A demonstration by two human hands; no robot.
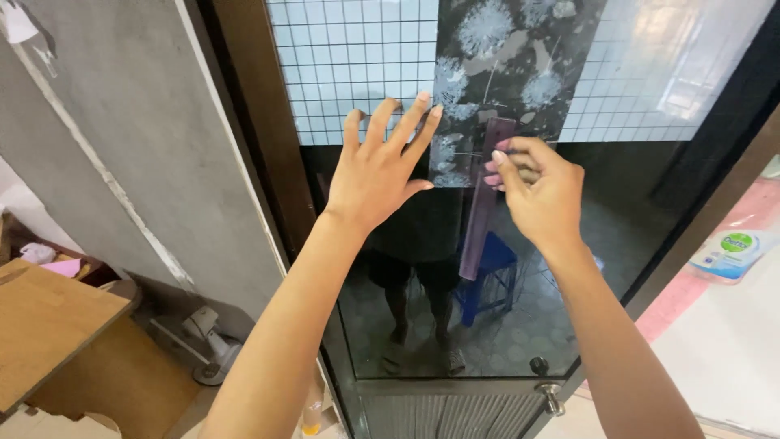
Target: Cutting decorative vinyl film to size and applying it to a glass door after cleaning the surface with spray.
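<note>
While left hand (375, 175) lay spread flat on the glass door (520, 325), right hand (543, 193) pinched a purple ruler (481, 207). Ruler stood upright against patterned film (504, 49).

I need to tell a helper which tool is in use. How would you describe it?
Look at the dark glass door. The right hand holds a long, flat, dark purple ruler upright against the glass, beside the flower-patterned film.

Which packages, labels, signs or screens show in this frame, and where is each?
Bottle: far right, lying on the pale surface beyond the door; pale blue-white body, round green label.
Paper scrap: top left on the grey wall; white, torn.
No screens visible.
</note>
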